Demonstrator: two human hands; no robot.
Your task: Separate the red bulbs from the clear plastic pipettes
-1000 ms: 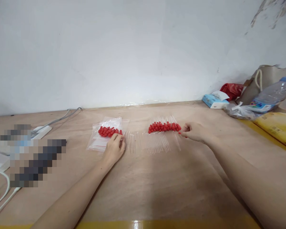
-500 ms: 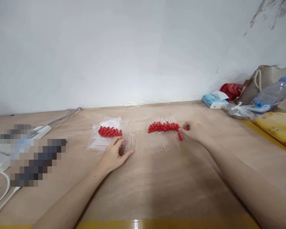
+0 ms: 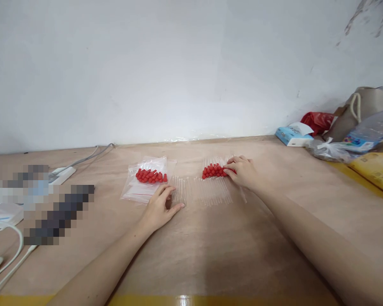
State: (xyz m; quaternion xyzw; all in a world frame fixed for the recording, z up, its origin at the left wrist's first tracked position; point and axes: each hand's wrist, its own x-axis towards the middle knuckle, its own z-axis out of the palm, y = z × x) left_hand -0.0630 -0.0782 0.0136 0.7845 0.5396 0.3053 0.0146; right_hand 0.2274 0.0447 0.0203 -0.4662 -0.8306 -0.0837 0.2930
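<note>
Toward the far edge of the table (image 3: pixel 210 255), near its middle: a row of clear glass droppers with red rubber bulbs (image 3: pixel 214 171), laid side by side, bulbs lined up away from the near edge, stems pointing back toward it. Right hand (image 3: pixel 242 171) resting over the right end of the row, fingers bent and close together on the bulbs, likely squaring them into line; whether anything is pinched cannot be told. Just left of the row, a smaller batch of bare glass tubes (image 3: pixel 180 193), no bulbs fitted. Left hand (image 3: pixel 161 207) flat on the wood beside them, fingers loosely spread, fingertips touching the tubes, holding nothing. Further left, a clear zip bag (image 3: pixel 137 192) lying flat, loose red bulbs (image 3: pixel 151 175) gathered at its far end. At the far right corner, a blue tissue pack (image 3: pixel 292 135), a red bag (image 3: pixel 319 120), a knotted plastic bag with a water bottle (image 3: pixel 368 131), a paper carrier bag (image 3: pixel 367 104). Along the left edge, white cables (image 3: pixel 83 159).
</note>
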